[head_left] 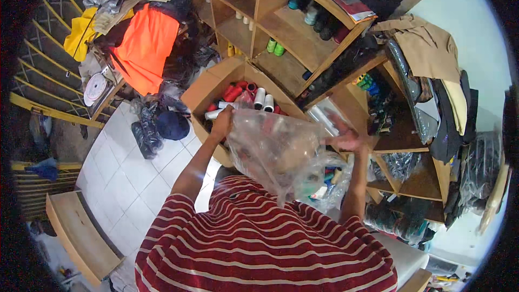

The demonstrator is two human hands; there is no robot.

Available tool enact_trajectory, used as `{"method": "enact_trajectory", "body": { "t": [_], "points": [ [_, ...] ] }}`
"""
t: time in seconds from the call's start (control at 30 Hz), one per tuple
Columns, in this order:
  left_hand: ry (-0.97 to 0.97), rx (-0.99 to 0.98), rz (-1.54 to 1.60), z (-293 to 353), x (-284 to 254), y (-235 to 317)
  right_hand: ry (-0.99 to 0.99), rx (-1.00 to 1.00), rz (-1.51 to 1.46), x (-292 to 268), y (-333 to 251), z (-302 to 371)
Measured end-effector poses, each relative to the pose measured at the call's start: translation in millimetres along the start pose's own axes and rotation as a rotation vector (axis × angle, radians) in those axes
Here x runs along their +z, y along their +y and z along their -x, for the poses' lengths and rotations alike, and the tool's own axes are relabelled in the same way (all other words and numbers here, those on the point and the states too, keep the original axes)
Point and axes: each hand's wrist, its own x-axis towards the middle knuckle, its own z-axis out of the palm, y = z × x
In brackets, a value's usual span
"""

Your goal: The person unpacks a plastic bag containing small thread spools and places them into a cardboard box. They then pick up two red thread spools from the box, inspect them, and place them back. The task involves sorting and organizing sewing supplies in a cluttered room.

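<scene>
A large clear plastic bag [275, 140] is spread between my two hands in front of my chest. My left hand [221, 124] is closed on its upper left edge, beside the cardboard box [203, 89]. At the bag's right side, my right hand [346, 140] grips the plastic; its fingers are slightly blurred. Behind the bag, the open box holds red thread spools [232, 93] and white thread spools [264, 100]. The bag hides the front of the box. Lower right, another clear bag [327, 184] with small coloured items lies near my right forearm.
Wooden shelves [289, 38] with thread spools stand ahead and to the right. Folded tan cloth [424, 43] hangs over the shelf on the right. Left are an orange cloth [146, 48], a dark blue round bundle [173, 124] on white tiles, and a wooden drawer [81, 232].
</scene>
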Motion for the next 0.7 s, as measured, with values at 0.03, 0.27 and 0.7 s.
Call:
{"method": "enact_trajectory", "body": {
  "t": [0.03, 0.27, 0.7],
  "points": [
    [0.047, -0.015, -0.023, 12, -9, -1, -0.163, 0.034, -0.329, 3, 37, -17],
    [0.174, 0.064, 0.005, 7, -24, 7, 0.192, -0.107, -0.575, 48, 90, -2],
    [-0.006, -0.279, 0.714, 110, -105, 230, 0.530, -0.237, -0.003, 105, -34, 18]
  ]
}}
